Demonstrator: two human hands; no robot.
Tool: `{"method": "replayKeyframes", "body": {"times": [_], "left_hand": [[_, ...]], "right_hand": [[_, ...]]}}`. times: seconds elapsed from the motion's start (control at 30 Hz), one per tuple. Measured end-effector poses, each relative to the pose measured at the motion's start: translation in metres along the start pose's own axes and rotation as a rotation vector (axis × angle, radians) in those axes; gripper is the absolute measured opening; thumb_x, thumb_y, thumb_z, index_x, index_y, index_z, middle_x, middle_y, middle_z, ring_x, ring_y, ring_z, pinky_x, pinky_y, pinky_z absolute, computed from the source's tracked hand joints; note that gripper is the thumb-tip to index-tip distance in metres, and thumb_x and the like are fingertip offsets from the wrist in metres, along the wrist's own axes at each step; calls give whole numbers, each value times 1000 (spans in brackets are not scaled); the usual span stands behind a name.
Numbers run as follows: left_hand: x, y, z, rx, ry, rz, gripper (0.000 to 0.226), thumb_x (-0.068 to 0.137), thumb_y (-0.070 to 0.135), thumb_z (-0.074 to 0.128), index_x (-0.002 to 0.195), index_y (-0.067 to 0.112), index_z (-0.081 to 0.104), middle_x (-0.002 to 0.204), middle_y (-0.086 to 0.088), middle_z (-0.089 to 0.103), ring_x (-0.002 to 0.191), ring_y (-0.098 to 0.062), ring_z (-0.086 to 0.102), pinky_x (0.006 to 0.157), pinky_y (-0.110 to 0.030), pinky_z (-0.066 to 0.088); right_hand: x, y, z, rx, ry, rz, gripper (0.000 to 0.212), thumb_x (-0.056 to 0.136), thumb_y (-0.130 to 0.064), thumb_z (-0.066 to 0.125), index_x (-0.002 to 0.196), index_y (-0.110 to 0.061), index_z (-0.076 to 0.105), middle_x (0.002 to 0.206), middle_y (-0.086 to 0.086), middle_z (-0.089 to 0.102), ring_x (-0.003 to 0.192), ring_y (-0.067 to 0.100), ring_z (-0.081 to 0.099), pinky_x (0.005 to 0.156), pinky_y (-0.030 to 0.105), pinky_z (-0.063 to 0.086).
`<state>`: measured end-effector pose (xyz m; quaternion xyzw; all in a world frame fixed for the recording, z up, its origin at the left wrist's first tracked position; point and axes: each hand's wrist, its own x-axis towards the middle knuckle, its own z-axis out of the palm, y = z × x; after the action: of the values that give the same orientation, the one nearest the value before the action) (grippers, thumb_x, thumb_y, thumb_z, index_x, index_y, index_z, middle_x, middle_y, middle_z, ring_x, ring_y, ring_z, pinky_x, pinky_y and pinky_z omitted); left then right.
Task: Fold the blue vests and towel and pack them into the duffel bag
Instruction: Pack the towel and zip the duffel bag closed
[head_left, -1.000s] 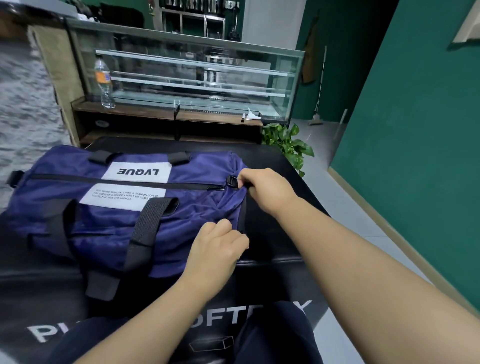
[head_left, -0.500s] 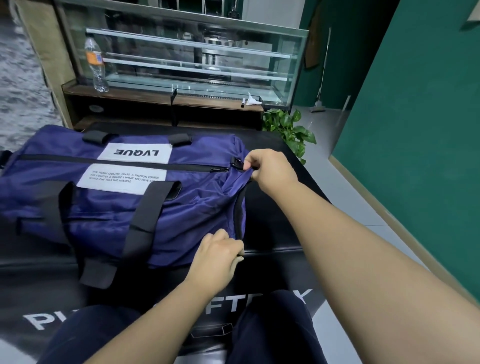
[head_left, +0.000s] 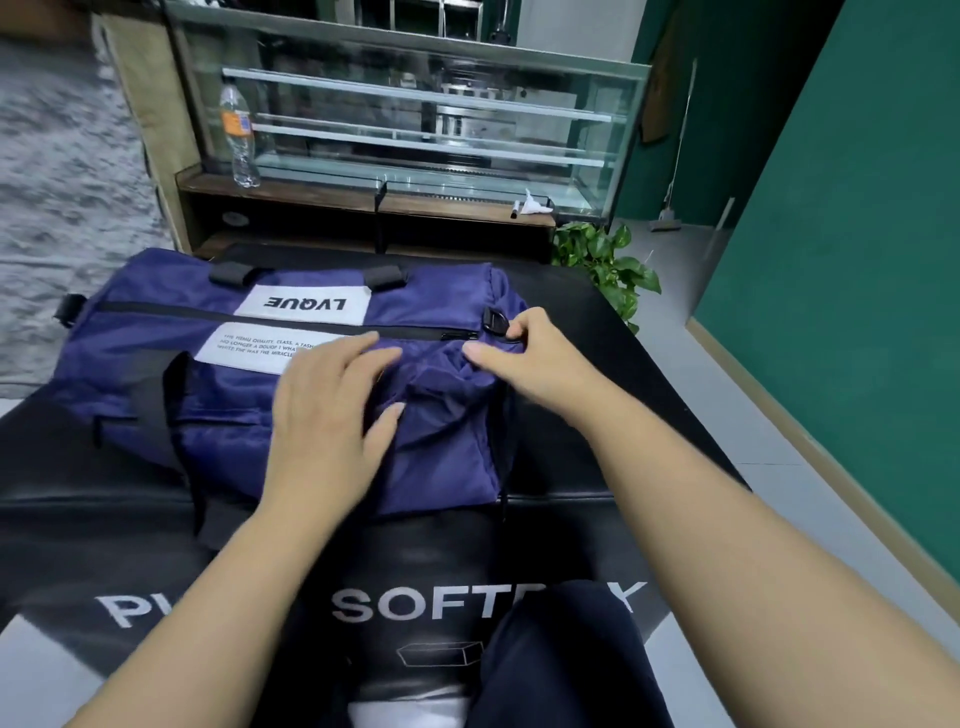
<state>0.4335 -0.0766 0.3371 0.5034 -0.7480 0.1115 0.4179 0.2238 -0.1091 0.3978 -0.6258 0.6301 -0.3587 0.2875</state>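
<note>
A navy blue duffel bag (head_left: 208, 415) with black straps and white labels lies on its side on a black padded mat (head_left: 597, 332). Its long top zipper (head_left: 260, 318) is closed. My left hand (head_left: 327, 415) lies flat with straight fingers on the bag's right half, over the lower label. My right hand (head_left: 535, 353) is at the bag's right end, fingers curled and pinching the fabric beside the black buckle (head_left: 496, 322). No vests or towel are visible.
Behind the mat stands a glass display counter (head_left: 415, 130) with a water bottle (head_left: 239, 140) on its wooden ledge. A green plant (head_left: 608, 260) sits at the mat's far right corner. A green wall (head_left: 857, 260) and grey floor run along the right.
My left hand let go of the bag's lower right edge, moved up and now lies flat on top of the bag. My right hand stays at the bag's right end.
</note>
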Motion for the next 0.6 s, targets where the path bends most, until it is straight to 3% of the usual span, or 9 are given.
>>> {"method": "replayKeyframes", "body": {"times": [0.07,0.17,0.3,0.37,0.47,0.53,0.6], "left_hand": [[-1,-15,-4,94,-110,-174,53,79,40,72,125,20,57,135,-5,50,127,-27,39,111,-51,17],[-6,-30,-14,112,-246,-401,67,75,46,73,134,24,52,146,-3,41,136,-26,30,114,-53,12],[-19,-39,-22,-10,-321,-378,65,80,40,71,139,23,48,151,-4,36,140,-26,26,113,-47,24],[-26,-41,-26,-70,-277,-311,55,82,29,72,133,19,55,145,-6,43,135,-28,35,112,-40,25],[-33,-51,-37,-64,-122,-183,27,88,16,65,115,14,66,121,-4,58,114,-26,53,101,-28,33],[-35,-56,-45,-80,6,-152,20,86,11,55,102,11,67,103,0,57,97,-19,54,91,-27,38],[-34,-61,-48,-126,116,-245,15,84,-1,52,94,6,61,96,-1,52,86,-9,47,81,-23,36]], "right_hand": [[-4,5,18,-25,128,-108,35,86,-21,69,99,-15,37,102,0,43,76,12,40,67,27,37],[1,13,29,-37,314,-170,20,89,1,54,103,-13,49,112,4,47,81,11,44,73,17,33],[15,20,10,-18,474,-145,27,85,8,45,92,-17,51,108,6,57,88,14,49,74,15,31],[26,22,-9,-14,542,-122,28,84,8,43,90,-17,52,106,7,61,90,18,53,75,18,34],[43,22,-38,-22,630,-65,28,86,8,40,96,-12,56,109,10,63,91,19,52,72,16,32],[52,23,-52,-52,653,20,35,87,8,39,107,-9,61,116,10,62,98,19,52,73,15,31],[58,24,-58,-116,575,114,41,85,8,40,113,-11,65,123,10,62,112,26,54,87,23,38]]}}
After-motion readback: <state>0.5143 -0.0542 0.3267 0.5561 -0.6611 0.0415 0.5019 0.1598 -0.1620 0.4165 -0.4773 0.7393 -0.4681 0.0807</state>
